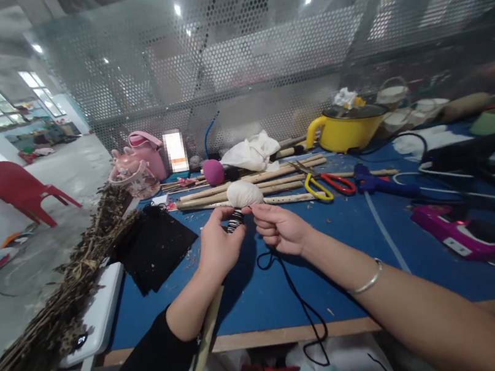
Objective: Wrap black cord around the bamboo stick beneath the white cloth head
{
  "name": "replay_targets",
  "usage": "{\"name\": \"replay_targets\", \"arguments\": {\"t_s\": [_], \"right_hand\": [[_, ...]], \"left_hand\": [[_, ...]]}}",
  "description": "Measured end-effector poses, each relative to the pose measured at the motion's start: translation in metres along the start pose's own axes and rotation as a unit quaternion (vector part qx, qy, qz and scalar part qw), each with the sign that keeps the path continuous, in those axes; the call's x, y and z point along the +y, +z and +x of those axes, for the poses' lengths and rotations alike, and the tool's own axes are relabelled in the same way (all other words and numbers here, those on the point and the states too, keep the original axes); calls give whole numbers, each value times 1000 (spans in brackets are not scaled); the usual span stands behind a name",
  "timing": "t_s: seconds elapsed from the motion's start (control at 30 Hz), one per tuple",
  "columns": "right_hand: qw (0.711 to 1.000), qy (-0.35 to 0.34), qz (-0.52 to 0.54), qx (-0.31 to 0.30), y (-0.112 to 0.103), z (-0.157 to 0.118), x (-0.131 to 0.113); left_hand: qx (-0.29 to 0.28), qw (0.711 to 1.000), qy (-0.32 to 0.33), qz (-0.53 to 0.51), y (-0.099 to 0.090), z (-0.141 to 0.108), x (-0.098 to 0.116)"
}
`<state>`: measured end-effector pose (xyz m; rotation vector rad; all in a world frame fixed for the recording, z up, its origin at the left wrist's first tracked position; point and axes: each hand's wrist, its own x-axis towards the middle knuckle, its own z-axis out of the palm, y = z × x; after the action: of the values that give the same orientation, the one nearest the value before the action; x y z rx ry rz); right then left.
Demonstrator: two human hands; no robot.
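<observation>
Steadily, left hand (pixel 219 242) clamps the wrapped stick (pixel 235 221) just below its white padded head (pixel 244 193), above the blue table (pixel 252 309); right hand (pixel 279 229) pinches black cord (pixel 289 279), slack trailing. From afar, I'd keep tension even, turns snug.

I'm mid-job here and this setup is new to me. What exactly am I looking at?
There is no machine: these are a person's bare hands, in one picture from a camera worn on their head, looking forward and down. The left hand holds a striped piece just below a white bundle. The right hand appears to pinch the black cord that hangs below it. Around them on the blue table are sticks, scissors and black cloth.
</observation>
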<state>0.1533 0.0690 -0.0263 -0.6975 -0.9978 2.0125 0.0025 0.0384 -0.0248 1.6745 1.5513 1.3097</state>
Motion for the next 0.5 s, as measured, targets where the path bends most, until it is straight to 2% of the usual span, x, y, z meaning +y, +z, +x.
{"name": "replay_targets", "arguments": {"t_s": [0.23, 0.5], "right_hand": [[1000, -5, 29, -1, 1, 0, 2], [998, 7, -41, 44, -2, 2, 1]], "left_hand": [[-3, 999, 26, 18, 0, -2, 0], [5, 996, -14, -85, -2, 2, 0]]}}
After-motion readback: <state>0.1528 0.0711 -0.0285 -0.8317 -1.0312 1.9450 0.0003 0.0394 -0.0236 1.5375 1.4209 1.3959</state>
